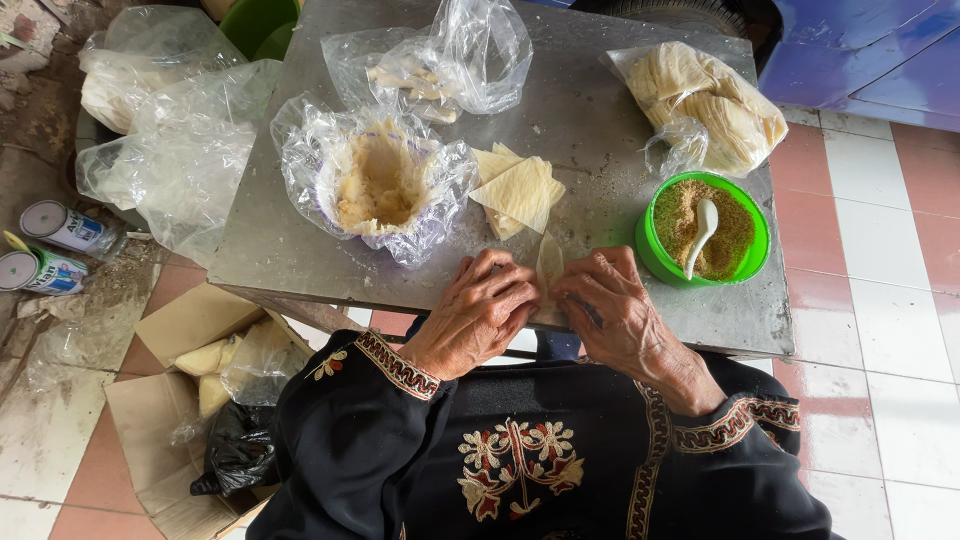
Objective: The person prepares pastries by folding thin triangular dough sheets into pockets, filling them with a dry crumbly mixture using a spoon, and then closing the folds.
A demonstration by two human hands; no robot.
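Down at the near edge of the metal table (300, 250), two hands meet over one pale wrapper (549, 270). The left hand (480, 310) and the right hand (610, 305) both pinch and fold it, fingers curled tight on it. Just past the wrapper lies a small stack of flat wrappers (520, 190). To the right of the wrapper sits a green bowl (655, 260) of brown crumbs with a white spoon (703, 228) in it. To the left and farther back stands a bowl lined with clear plastic (380, 180), full of pale mash. At the far side of the table rest two plastic bags (705, 105) of food.
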